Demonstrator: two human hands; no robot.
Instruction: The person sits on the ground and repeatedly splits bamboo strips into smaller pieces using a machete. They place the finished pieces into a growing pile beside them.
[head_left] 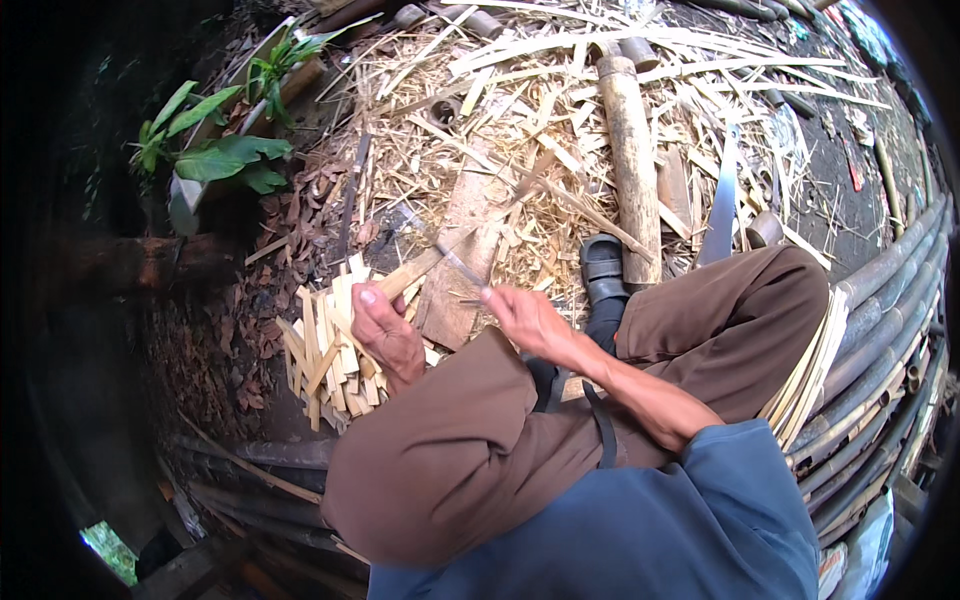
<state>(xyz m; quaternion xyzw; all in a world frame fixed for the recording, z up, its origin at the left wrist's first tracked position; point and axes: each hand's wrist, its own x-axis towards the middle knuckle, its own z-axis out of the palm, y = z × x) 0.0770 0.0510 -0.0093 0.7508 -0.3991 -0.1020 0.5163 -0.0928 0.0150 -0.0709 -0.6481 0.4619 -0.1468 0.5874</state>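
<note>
My left hand (385,328) is closed around the near end of a flat bamboo strip (412,270), which slants up and to the right. In my right hand (530,318) is a knife (459,264), its narrow blade pointing up and left. The blade's tip lies at the strip's far end; whether it bites into the strip I cannot tell. Beside and below my left hand lies a pile of short split bamboo pieces (335,350). Under the strip and knife is a flat wooden board (458,290).
Shavings (530,220) cover the ground ahead. A thick bamboo pole (630,160) lies by my sandalled foot (603,270), with a saw blade (722,200) to its right. Long pale strips (640,40) spread at the back. Bamboo poles (890,290) line the right; a leafy plant (215,155) stands left.
</note>
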